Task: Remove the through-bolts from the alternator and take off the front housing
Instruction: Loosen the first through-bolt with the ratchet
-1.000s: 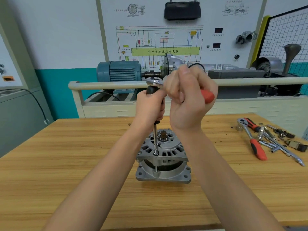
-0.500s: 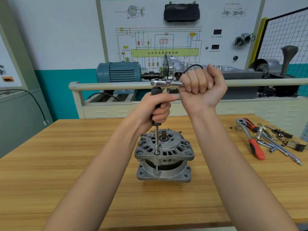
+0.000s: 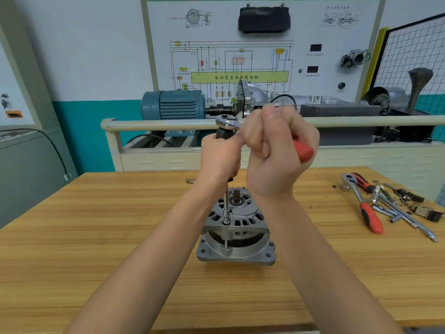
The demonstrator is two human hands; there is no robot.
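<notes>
Wooden bench, one alternator, two ratchets, first, second, two gripping hands, left, right

The grey cast alternator stands upright mid-bench, shaft end up, its vented front housing seated on top. One through-bolt shows as a thin pin in the gap below the housing's near-left ear.

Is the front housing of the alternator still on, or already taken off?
Still on. The front housing sits on the alternator body, with the socket extension standing in one bolt hole.
</notes>
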